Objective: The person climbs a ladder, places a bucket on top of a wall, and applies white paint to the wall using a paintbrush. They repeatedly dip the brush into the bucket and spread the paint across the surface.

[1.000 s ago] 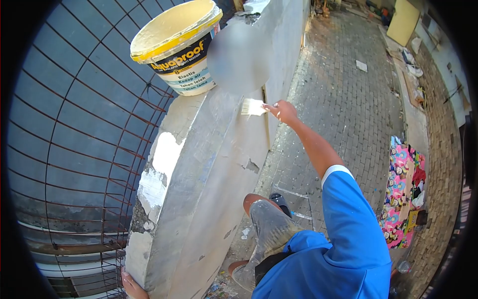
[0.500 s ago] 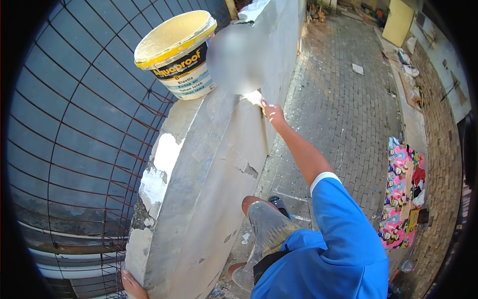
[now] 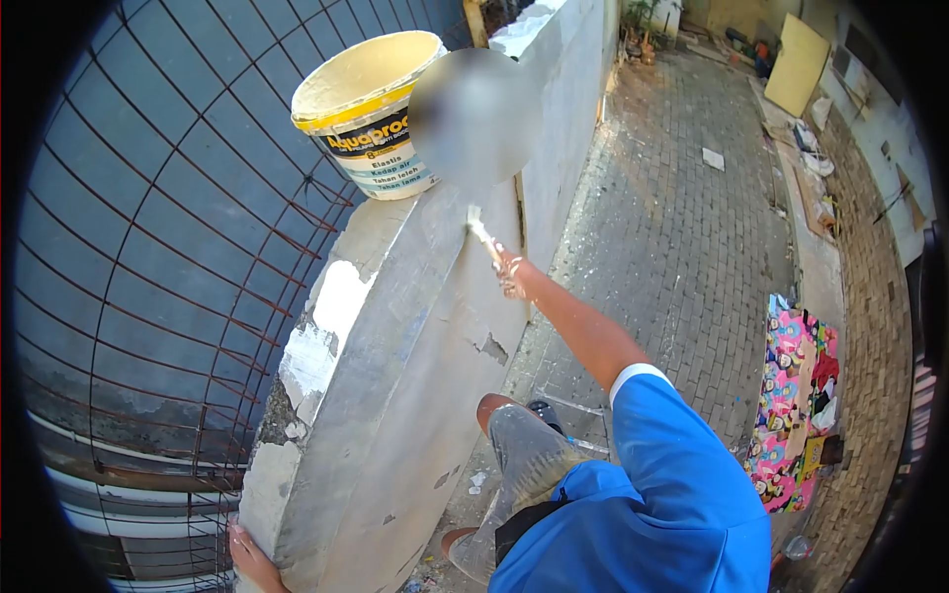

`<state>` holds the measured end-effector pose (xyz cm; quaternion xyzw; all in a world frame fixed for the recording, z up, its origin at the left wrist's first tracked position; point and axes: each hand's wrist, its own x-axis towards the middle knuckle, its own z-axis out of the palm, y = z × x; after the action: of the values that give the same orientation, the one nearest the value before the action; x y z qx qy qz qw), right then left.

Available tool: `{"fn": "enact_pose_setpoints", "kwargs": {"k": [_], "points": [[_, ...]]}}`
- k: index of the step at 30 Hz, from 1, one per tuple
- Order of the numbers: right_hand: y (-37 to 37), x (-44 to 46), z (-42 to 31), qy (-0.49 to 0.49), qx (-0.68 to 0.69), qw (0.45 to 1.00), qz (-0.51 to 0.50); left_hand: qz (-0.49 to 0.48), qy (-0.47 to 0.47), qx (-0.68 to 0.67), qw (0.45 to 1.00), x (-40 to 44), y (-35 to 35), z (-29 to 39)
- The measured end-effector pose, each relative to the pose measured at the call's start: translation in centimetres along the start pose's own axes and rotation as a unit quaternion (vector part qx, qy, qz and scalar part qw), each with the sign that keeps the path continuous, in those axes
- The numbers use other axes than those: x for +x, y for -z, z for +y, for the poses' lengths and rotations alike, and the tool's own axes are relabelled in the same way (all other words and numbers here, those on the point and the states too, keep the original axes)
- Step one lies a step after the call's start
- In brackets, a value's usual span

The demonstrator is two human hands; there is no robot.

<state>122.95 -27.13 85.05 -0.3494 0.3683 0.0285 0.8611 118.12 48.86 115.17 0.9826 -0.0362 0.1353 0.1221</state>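
Note:
A paintbrush (image 3: pixel 481 230) with pale bristles is in my right hand (image 3: pixel 511 274), which is closed round its handle. The bristles are at the face of the grey wall (image 3: pixel 395 395), just below its upper edge. White paint spots my right fingers. At the bottom left, my left hand (image 3: pixel 255 560) rests on the wall's top edge, its fingers stretched toward the far side and partly cut off by the frame. A yellow-rimmed Aquaproof bucket (image 3: pixel 376 148) stands on the wall top, beyond the brush; a blurred patch covers its right side.
Rusty wire mesh (image 3: pixel 158 247) lines the far side of the wall. White patches (image 3: pixel 341 296) and broken plaster mark the wall top. A paved yard (image 3: pixel 672 198) lies to the right, with a pink patterned cloth (image 3: pixel 786 395) and a yellow board (image 3: pixel 797 64).
My right hand has drawn the brush down and left, nearer to me along the wall, out from beside the blurred patch. My left hand stays on the wall edge. The view has shifted slightly.

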Motion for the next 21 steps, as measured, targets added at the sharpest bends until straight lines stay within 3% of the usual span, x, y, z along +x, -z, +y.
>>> {"fn": "enact_pose_setpoints", "kwargs": {"k": [3, 6, 8, 11, 14, 15, 18, 21], "points": [[-0.4, -3.8, 2.7, -0.027, -0.17, 0.983, 0.057, 0.007, 0.013, 0.011, 1.0, -0.2, 0.0, 0.0], [2.0, -3.6, 1.9, 0.107, -0.259, 0.953, 0.118, 0.016, -0.015, -0.006, 1.0, -0.1, -0.3, -0.5], [2.4, -5.2, -0.9, 0.159, -0.255, 0.944, 0.139, 0.016, -0.001, -0.004, 1.0, -0.3, -0.3, 0.0], [0.4, -8.2, -4.5, 0.173, -0.087, 0.974, 0.122, 0.021, -0.003, -0.016, 1.0, -0.4, 0.1, 1.5], [-1.9, -5.9, -3.5, 0.167, -0.233, 0.946, 0.152, 0.032, 0.015, -0.017, 0.999, -0.5, -0.1, 1.6], [-2.1, -6.0, -1.2, 0.198, -0.242, 0.944, 0.108, 0.036, 0.015, -0.016, 0.999, -0.4, -0.3, 1.3], [-2.2, -6.9, 3.7, 0.143, -0.312, 0.929, 0.14, 0.04, 0.013, -0.02, 0.999, -0.4, -0.6, 1.2], [-1.6, -9.4, 3.8, 0.187, -0.296, 0.916, 0.195, 0.052, 0.011, -0.015, 0.998, -0.3, -0.7, 0.8]]}}
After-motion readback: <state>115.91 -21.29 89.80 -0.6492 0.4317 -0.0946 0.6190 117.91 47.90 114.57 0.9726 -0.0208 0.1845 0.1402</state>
